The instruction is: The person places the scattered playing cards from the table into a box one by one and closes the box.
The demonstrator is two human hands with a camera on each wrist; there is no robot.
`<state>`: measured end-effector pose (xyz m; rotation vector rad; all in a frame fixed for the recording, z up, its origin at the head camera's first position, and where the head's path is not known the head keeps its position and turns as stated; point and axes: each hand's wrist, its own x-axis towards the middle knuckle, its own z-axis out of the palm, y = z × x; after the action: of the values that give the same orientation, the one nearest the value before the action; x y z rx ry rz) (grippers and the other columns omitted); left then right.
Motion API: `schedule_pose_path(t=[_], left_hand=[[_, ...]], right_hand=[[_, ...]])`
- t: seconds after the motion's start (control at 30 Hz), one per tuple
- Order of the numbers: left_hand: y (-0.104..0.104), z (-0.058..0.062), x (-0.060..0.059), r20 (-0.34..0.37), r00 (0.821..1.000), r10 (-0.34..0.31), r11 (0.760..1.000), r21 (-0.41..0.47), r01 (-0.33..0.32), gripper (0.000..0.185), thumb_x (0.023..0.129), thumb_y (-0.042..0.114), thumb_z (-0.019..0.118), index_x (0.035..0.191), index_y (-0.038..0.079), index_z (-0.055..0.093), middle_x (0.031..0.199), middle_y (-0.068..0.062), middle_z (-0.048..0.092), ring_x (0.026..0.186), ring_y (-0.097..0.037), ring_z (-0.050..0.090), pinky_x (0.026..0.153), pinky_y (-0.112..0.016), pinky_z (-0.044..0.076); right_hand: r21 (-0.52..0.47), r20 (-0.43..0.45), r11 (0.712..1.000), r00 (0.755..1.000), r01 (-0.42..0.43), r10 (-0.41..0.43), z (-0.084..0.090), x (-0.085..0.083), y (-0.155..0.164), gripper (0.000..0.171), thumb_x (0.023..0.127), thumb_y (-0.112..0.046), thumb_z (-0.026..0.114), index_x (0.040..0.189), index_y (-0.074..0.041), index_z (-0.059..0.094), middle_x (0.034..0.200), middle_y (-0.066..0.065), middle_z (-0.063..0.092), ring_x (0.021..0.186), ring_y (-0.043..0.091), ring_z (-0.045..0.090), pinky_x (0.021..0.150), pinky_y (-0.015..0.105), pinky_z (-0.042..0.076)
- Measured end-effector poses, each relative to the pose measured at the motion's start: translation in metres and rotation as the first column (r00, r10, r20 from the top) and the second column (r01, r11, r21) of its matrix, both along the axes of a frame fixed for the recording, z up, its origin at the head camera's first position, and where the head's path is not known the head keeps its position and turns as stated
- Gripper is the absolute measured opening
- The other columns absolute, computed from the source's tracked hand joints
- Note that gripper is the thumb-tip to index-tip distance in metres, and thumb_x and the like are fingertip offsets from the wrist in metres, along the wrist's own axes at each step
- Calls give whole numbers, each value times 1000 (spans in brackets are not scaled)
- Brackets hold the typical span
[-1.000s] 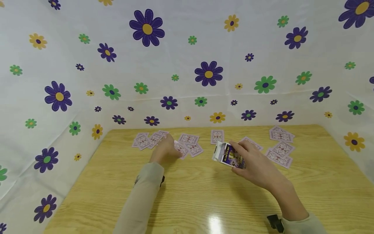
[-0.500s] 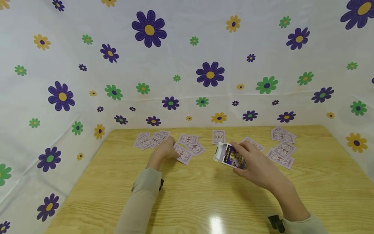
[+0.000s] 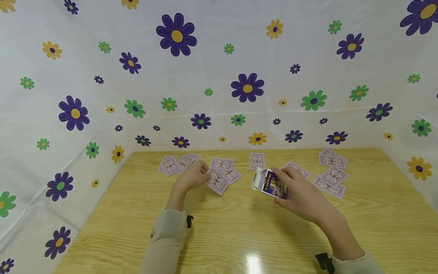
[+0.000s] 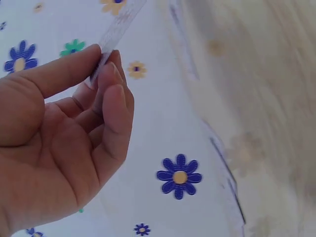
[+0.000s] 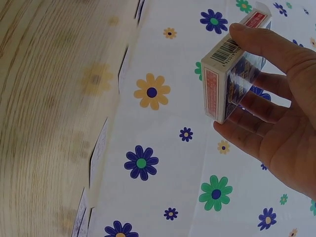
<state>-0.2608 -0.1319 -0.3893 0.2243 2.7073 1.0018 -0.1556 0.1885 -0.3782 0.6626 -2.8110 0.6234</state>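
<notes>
My left hand (image 3: 192,177) pinches a playing card (image 3: 218,182) at its corner between thumb and fingers, its patterned back facing up in the head view. In the left wrist view the same card (image 4: 121,32) shows nearly edge-on, slanting up from the fingertips. My right hand (image 3: 304,194) grips a card box (image 3: 273,184) above the table, its flap open and its mouth tilted left. The right wrist view shows the thumb on the box's barcode side (image 5: 225,52) and fingers on the far side. Two overlapping cards (image 3: 222,164) lie just behind the held card.
More face-down cards (image 3: 170,166) lie at the table's back left. A single card (image 3: 257,161) is at the back middle, one (image 3: 297,169) sits partly behind the right hand, and overlapping cards (image 3: 332,158) are at the right. A flowered cloth (image 3: 219,76) hangs behind the wooden table (image 3: 219,236).
My left hand has drawn the card away from the two beside it, toward me and slightly up, now pinching its corner. The right hand and box have stayed nearly still.
</notes>
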Motion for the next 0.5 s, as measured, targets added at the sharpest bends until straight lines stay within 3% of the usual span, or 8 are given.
schedule_pose_path(t=[0.17, 0.5], left_hand=[[2, 14, 19, -46, 999, 5, 995, 98, -1, 11, 92, 7, 65, 98, 0, 59, 88, -11, 63, 75, -23, 61, 61, -26, 50], [19, 38, 58, -192, 981, -28, 968, 240, 75, 9, 94, 8, 64, 98, 4, 57, 81, -7, 58, 67, -18, 54, 60, -27, 49]], right_hand=[[4, -1, 1000, 1000, -2, 2, -1, -1, -1, 81, 79, -19, 84, 147, -1, 44, 123, 16, 54, 98, 23, 56, 80, 38, 55], [6, -11, 1000, 1000, -4, 4, -2, -1, 1, 79, 78, -18, 85, 144, 1, 47, 122, 17, 55, 97, 23, 57, 80, 38, 55]])
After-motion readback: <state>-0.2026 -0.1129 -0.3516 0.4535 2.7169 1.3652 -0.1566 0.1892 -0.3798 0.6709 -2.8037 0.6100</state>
